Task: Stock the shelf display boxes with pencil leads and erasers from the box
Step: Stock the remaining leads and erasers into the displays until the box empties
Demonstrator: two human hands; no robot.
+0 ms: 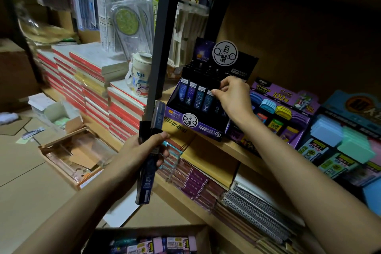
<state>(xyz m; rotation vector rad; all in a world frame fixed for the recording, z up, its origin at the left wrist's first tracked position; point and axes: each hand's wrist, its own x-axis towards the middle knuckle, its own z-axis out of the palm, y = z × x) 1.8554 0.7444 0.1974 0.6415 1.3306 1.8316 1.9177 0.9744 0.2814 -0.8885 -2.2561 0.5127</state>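
On the shelf (226,146) in front of me stands the display box of pencil leads (198,107), and my right hand (233,97) is at its back right rows. To its right sits a second display box (284,113), then a third (346,142). My left hand (144,150) holds lead cases (147,173) below and left of the first box. The cardboard box (152,239) lies nearest me, at the bottom.

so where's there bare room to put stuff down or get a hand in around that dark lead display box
Bare wooden shelf lip runs in front of the lead display box, and dark open space lies above it. The floor left of the flat tray is bare. Crowded: the purple eraser display adjoins its right, where the right hand works.
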